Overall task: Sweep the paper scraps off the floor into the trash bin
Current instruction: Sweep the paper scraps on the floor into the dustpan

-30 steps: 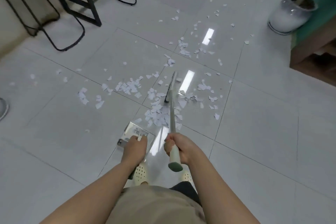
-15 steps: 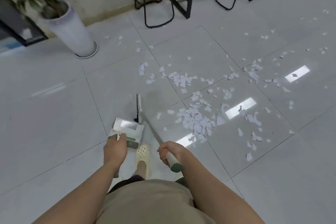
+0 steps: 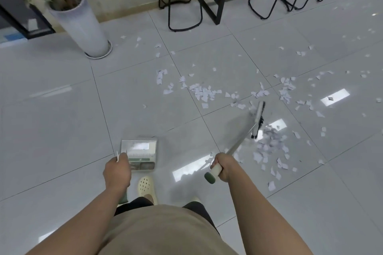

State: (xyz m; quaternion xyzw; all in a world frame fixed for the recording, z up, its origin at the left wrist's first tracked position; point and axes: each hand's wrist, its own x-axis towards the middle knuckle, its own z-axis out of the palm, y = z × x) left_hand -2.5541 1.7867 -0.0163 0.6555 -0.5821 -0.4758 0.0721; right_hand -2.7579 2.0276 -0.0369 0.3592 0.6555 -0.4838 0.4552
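A broom (image 3: 244, 136) is gripped by the right hand (image 3: 222, 166), its head among paper scraps (image 3: 269, 143) right of the dustpan (image 3: 141, 152), whose handle is clasped by the left hand (image 3: 117, 172).

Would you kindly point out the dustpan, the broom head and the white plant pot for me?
dustpan (image 3: 138, 147): head view, on its flat tray.
broom head (image 3: 258, 119): head view, on the middle of the bristle bar.
white plant pot (image 3: 80, 27): head view, on its side wall.
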